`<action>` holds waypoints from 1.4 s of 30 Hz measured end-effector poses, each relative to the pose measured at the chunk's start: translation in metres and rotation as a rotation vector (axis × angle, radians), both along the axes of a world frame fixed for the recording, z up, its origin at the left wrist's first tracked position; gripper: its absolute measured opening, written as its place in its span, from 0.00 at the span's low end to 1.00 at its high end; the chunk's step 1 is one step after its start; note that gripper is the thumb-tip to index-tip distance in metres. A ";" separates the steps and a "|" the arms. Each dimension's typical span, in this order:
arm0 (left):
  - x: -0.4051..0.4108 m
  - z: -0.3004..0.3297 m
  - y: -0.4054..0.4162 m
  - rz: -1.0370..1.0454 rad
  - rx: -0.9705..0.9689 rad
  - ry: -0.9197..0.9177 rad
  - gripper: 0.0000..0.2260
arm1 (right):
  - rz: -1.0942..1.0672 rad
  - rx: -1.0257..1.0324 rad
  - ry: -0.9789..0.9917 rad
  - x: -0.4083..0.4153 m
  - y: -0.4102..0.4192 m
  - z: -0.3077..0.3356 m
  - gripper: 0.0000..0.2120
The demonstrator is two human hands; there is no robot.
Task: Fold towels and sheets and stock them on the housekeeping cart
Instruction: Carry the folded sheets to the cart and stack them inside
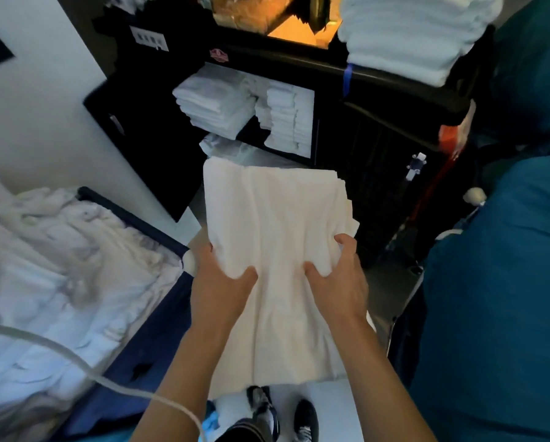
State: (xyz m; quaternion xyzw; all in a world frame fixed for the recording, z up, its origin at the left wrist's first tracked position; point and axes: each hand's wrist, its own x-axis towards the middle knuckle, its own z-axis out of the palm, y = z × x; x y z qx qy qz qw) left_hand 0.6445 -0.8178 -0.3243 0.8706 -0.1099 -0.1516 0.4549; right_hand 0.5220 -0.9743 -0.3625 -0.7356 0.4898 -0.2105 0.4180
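A folded cream-white sheet (pixel 276 224) is held flat in the air in front of the black housekeeping cart (pixel 379 148). My left hand (pixel 219 279) grips its near left part, thumb on top and fingers underneath. My right hand (pixel 340 275) grips the near right part the same way. The sheet's far edge points at the cart's open shelves, where two stacks of folded white towels (pixel 216 103) (pixel 286 119) sit on the upper shelf and a wrapped white bundle (pixel 232 151) lies on the lower one.
A blue linen bin (pixel 133 346) heaped with crumpled white laundry (pixel 53 266) stands at the left. A tall stack of folded towels (pixel 407 33) tops the cart. Teal fabric bags (pixel 503 298) crowd the right. A pale cable (pixel 75 358) crosses the lower left. My shoes (pixel 286 416) are on the white floor.
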 end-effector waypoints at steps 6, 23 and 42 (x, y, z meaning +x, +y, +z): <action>0.057 -0.012 -0.022 0.022 0.022 -0.042 0.26 | 0.031 -0.005 0.002 0.060 -0.024 -0.010 0.33; 0.314 -0.075 -0.071 0.156 -0.064 0.138 0.29 | 0.190 -0.059 0.162 0.326 -0.091 -0.034 0.33; 0.415 -0.160 -0.133 0.324 -0.054 0.172 0.30 | 0.335 -0.078 0.180 0.452 -0.166 -0.114 0.32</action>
